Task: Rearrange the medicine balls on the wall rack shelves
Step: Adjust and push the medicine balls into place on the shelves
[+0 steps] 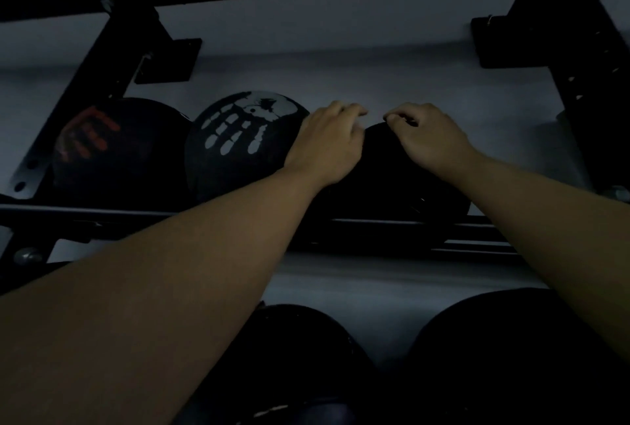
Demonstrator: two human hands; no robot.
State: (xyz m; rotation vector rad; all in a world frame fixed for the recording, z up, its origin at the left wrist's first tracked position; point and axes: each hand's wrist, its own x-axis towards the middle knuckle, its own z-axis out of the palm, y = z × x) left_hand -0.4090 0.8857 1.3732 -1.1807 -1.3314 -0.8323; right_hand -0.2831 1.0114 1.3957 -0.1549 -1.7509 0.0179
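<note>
Medicine ball, plain black and round (385, 179), sits on the dark metal rack shelf (426, 230), rightmost of three and touching the black ball with a white handprint (245, 131). Both hands lie on its upper far side, left hand (327, 141) and right hand (429, 138) equally near, fingers curled over the top toward the pale wall (341, 60). Any lift looks set to come toward the person.

the black rack shelf (409, 225) carries three dark medicine balls (238, 138) side by side.
</note>
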